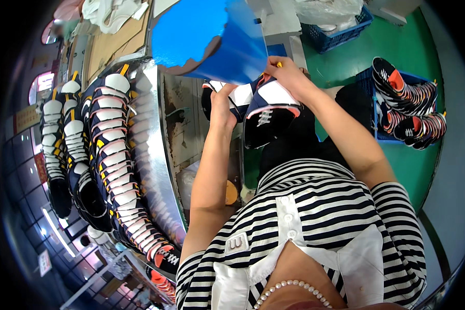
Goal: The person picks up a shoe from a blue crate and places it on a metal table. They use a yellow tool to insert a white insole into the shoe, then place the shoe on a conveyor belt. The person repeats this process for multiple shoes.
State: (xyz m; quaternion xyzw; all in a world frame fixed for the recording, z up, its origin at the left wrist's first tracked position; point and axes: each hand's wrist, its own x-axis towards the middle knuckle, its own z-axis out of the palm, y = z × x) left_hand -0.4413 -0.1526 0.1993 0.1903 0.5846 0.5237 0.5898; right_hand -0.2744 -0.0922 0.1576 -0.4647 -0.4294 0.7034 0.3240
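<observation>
Green floor across the right, smooth, faintly glossy. Plain pale grey wall beyond, at right edge. Shiny metal bench along the left, running near to far. Dark gridded surface farther left, ceiling or wall unclear. Lit tube lamp at near left, glowing white.

A ribbed top with dark and white stripes has short sleeves. Toward six o'clock spreads its white collar; a small pale badge sits at eight o'clock from the buttoned white placket. A pearly necklace curves at five o'clock.
</observation>
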